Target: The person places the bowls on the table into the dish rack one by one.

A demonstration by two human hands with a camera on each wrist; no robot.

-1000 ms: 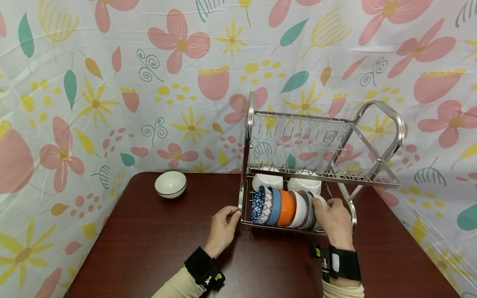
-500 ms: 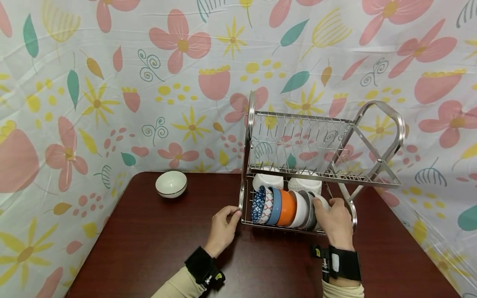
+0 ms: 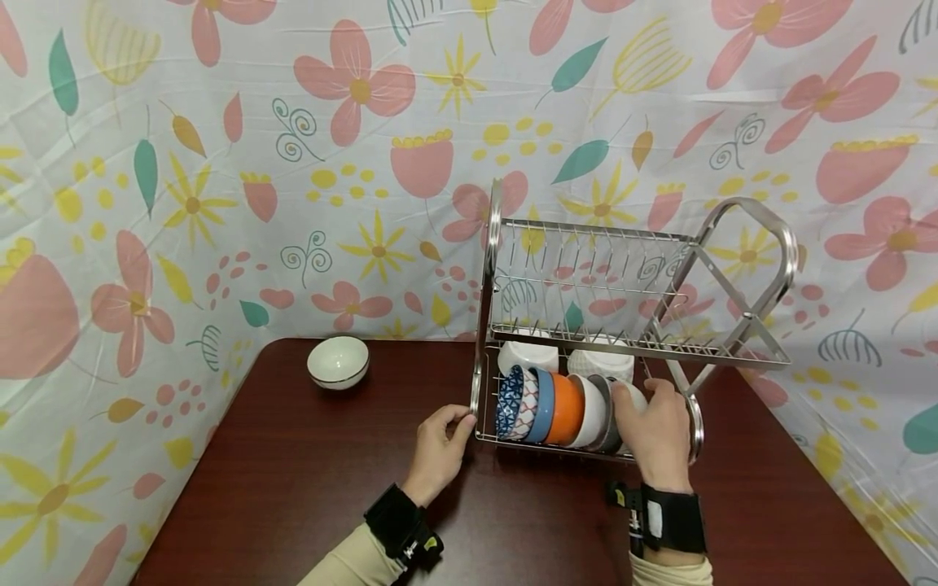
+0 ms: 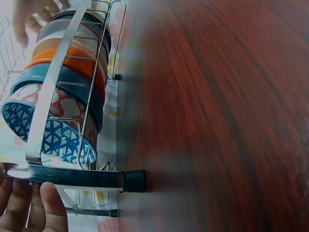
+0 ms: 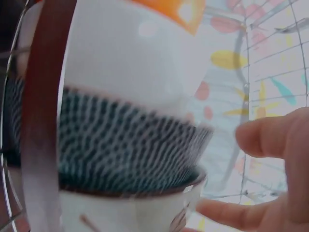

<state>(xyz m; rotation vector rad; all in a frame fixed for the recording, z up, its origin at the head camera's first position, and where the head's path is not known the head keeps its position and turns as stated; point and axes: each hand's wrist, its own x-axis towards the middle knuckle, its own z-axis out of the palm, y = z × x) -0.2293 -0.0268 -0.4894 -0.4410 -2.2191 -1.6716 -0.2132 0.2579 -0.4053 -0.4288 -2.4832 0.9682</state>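
My left hand (image 3: 437, 456) pinches the lower left frame of the two-tier metal dish rack (image 3: 486, 325); in the left wrist view its fingertips touch the metal bar. On the lower tier stands a row of bowls on edge: blue-patterned (image 3: 507, 407), red-and-white, blue (image 3: 542, 407), orange (image 3: 566, 409), white (image 3: 591, 413) and dark grey-patterned (image 5: 125, 145). My right hand (image 3: 659, 431) is at the right end, over a white bowl with a small print (image 5: 130, 212). In the right wrist view its thumb stands apart from the bowls, and a finger is by the white bowl's rim.
Two white bowls, one smooth (image 3: 529, 356) and one textured (image 3: 601, 363), sit behind the row. A white bowl with a dark rim line (image 3: 339, 361) stands at the back left of the brown table (image 3: 308, 472). A flowered sheet (image 3: 352, 203) hangs behind the table.
My right hand has shifted slightly left and up, away from the end of the row. The left hand stays on the rack frame.
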